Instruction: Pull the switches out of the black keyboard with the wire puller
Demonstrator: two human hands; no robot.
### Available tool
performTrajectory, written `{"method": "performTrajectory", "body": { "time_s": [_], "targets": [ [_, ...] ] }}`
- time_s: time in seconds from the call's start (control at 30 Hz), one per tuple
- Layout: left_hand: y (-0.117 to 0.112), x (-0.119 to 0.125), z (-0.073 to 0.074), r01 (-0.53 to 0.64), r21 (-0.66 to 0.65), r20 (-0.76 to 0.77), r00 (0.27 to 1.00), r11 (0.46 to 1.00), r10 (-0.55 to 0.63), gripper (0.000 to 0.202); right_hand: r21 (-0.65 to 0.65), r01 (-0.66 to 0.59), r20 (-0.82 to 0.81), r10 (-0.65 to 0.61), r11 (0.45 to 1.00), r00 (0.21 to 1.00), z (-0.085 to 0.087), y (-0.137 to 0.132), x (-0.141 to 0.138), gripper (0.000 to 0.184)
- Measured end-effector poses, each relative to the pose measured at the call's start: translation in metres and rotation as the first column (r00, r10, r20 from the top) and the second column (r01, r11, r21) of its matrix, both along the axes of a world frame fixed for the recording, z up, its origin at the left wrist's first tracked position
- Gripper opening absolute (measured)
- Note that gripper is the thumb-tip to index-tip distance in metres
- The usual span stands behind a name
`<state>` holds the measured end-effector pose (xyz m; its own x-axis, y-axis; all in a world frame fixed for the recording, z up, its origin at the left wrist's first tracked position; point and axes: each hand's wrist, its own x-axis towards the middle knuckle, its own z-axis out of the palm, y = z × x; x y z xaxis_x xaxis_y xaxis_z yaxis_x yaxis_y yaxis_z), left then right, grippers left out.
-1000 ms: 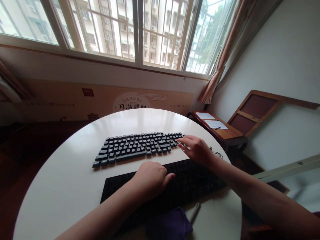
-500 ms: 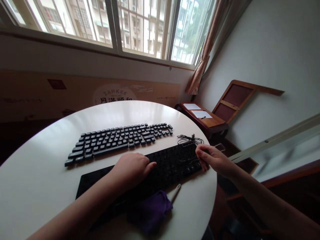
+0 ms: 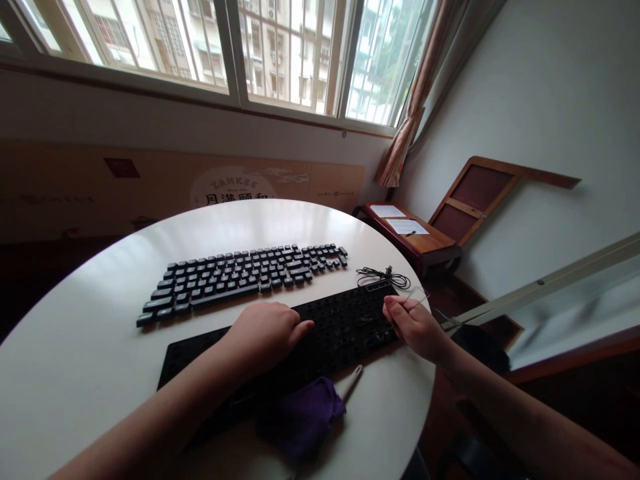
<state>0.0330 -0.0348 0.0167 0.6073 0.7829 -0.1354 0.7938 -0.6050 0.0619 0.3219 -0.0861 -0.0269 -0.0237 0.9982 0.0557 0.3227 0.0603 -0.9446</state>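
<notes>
A black keyboard (image 3: 340, 320) with its keycaps off lies slanted across the round white table. My left hand (image 3: 267, 333) is closed on the middle of it, fingers curled underneath and mostly out of sight, thumb pointing right. Over the keyboard's right end, my right hand (image 3: 407, 320) pinches a thin wire keycap puller (image 3: 420, 292), whose loops stick out past the fingers. The removed keycaps (image 3: 240, 277) stand in keyboard order behind the base. Near me lie a purple cloth (image 3: 305, 413) and a slim light-coloured handle (image 3: 354, 383), partly beside the cloth.
A coiled black cable (image 3: 383, 277) lies behind the keyboard's right end, close to the edge of the white table (image 3: 90, 360). Beyond stands a wooden chair (image 3: 430, 240) with papers and a pen on its seat. A curtain (image 3: 405, 147) hangs beside the barred window.
My right hand has moved slightly left and its fingers have closed in, with the wire loop now standing above them. The left hand stays on the keyboard. The view has shifted slightly.
</notes>
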Motion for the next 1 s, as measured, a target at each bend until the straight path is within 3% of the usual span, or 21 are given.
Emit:
{"method": "performTrajectory", "body": {
  "time_s": [0.2,0.5,0.73,0.83,1.0],
  "targets": [
    [0.001,0.0,-0.001,0.002,0.005,0.011,1.0,1.0,-0.002,0.055,0.098,-0.076,0.097,0.067,0.992,0.993,-0.002,-0.01,0.0,0.055],
    [0.0,0.0,-0.001,-0.001,-0.003,0.014,1.0,1.0,0.001,0.053,0.134,0.048,0.151,-0.068,0.99,0.986,-0.009,-0.011,-0.004,0.051],
    [0.001,0.0,-0.003,-0.006,0.001,0.025,1.0,1.0,0.006,0.053,0.246,-0.031,0.343,-0.057,0.969,0.938,-0.012,-0.021,-0.004,0.049],
    [0.001,0.0,-0.003,-0.008,0.001,0.024,1.0,1.0,0.008,0.054,0.267,-0.009,0.259,-0.063,0.964,0.964,-0.012,-0.022,-0.003,0.051],
    [0.001,-0.001,-0.003,0.003,0.005,0.056,0.998,1.0,-0.003,0.054,0.144,0.109,-0.059,-0.101,0.984,0.993,-0.01,-0.013,-0.004,0.056]
  ]
}}
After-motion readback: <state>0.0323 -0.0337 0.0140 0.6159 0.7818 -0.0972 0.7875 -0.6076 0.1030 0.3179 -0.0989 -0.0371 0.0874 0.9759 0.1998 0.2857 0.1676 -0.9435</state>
